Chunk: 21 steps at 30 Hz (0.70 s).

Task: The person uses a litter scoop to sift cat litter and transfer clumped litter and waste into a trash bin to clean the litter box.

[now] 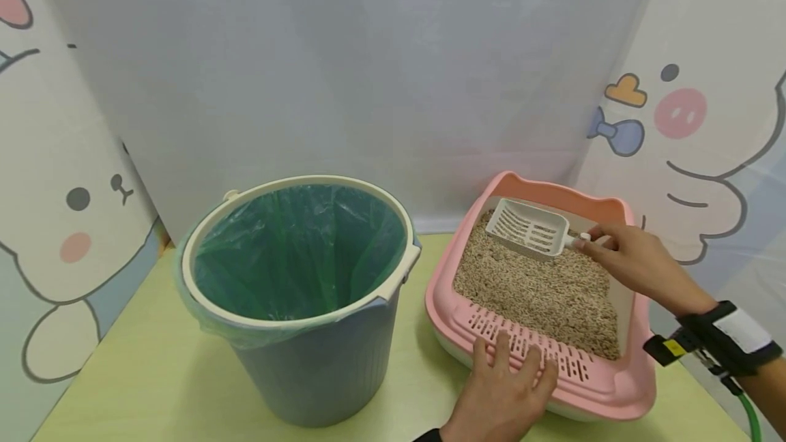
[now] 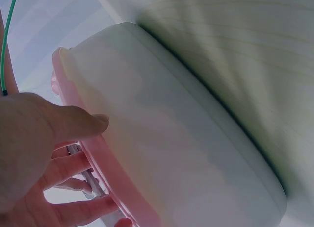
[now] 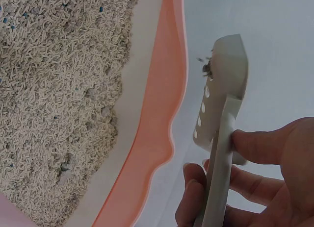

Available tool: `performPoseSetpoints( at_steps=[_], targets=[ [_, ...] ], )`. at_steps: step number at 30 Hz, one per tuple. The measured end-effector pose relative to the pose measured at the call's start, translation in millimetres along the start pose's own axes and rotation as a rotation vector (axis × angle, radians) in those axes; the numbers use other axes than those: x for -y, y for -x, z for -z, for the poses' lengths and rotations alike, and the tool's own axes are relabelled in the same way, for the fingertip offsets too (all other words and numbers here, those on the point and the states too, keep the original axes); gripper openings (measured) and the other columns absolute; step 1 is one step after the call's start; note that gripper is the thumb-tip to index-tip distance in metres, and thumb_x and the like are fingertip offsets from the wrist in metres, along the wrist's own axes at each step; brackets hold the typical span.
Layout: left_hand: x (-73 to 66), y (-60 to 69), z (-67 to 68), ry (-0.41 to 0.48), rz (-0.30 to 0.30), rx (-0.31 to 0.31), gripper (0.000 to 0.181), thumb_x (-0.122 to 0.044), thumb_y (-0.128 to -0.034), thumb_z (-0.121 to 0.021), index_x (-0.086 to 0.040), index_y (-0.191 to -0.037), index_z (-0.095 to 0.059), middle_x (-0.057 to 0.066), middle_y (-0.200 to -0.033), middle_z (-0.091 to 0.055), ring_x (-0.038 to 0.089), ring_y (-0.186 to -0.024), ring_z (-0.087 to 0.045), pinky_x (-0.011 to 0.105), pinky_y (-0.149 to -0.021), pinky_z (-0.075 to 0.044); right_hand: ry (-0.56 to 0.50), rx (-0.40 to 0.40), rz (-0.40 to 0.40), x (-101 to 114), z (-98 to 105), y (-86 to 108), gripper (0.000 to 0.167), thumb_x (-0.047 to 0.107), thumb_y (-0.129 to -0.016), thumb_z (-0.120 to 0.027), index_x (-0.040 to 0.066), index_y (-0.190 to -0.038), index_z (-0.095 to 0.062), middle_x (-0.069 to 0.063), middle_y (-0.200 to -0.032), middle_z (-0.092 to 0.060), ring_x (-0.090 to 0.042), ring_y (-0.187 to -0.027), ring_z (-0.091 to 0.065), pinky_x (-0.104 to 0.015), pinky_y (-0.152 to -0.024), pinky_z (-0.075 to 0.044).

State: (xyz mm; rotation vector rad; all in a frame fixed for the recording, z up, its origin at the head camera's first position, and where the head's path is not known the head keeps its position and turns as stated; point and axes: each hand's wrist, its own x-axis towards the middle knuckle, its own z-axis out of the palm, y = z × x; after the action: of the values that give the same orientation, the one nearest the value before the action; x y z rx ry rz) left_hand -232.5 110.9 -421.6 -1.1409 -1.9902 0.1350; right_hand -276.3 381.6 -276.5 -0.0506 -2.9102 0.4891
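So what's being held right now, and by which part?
The right hand grips the scoop by its handle; the left hand holds the litter box by its pink front rim.

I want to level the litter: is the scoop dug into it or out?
Out: the right hand holds the scoop up, and the right wrist view shows its pan clear of the litter.

no legible lettering, yellow label [image 1: 675,347] on wrist camera [image 1: 657,351], too small to read
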Motion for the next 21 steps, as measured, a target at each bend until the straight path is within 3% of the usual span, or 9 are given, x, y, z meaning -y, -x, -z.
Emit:
performPoseSetpoints(
  at_steps=[4, 9, 17, 21],
  targets=[
    [0.4, -0.2, 0.2, 0.000, 0.001, -0.007, 0.033, -0.044, -0.1043, -0.051, -0.037, -0.133, -0.065, -0.011, -0.132, -0.069, 0.029, -0.116, -0.068, 0.047, -0.088, -0.053, -0.020, 0.018, 0.026, -0.3, 1.7, -0.9, 0.040, 0.037, -0.111, -0.049, 0.004, -0.104, -0.071, -0.008, -0.091, -0.075, -0.016, -0.081, -0.065, -0.034, -0.069, -0.047],
    [1.1, -0.4, -0.8, -0.002, 0.002, -0.039, 0.031, -0.043, -0.1041, -0.052, -0.037, -0.131, -0.066, -0.011, -0.130, -0.070, 0.029, -0.114, -0.069, 0.047, -0.086, -0.052, -0.051, 0.017, 0.032, 0.4, 5.6, -2.1, 0.044, 0.034, -0.113, -0.043, 0.001, -0.109, -0.072, -0.008, -0.091, -0.074, -0.009, -0.078, -0.063, -0.032, -0.070, -0.047],
    [1.0, 0.9, 0.8, 0.000, -0.008, -0.015, 0.032, -0.042, -0.1052, -0.051, -0.037, -0.133, -0.065, -0.012, -0.131, -0.069, 0.029, -0.115, -0.069, 0.048, -0.087, -0.052, -0.028, -0.044, 0.052, 5.6, 13.7, -3.6, 0.041, 0.038, -0.113, -0.044, 0.008, -0.101, -0.070, -0.003, -0.085, -0.065, -0.008, -0.069, -0.052, -0.028, -0.067, -0.038],
    [0.6, 2.2, 0.2, -0.009, -0.006, -0.025, 0.031, -0.042, -0.1048, -0.051, -0.037, -0.133, -0.065, -0.013, -0.131, -0.069, 0.028, -0.115, -0.069, 0.048, -0.087, -0.052, -0.014, -0.072, 0.075, 7.2, 18.5, -5.0, 0.040, 0.038, -0.111, -0.048, 0.007, -0.116, -0.072, -0.004, -0.090, -0.069, -0.001, -0.072, -0.054, -0.029, -0.069, -0.042]
  ],
)
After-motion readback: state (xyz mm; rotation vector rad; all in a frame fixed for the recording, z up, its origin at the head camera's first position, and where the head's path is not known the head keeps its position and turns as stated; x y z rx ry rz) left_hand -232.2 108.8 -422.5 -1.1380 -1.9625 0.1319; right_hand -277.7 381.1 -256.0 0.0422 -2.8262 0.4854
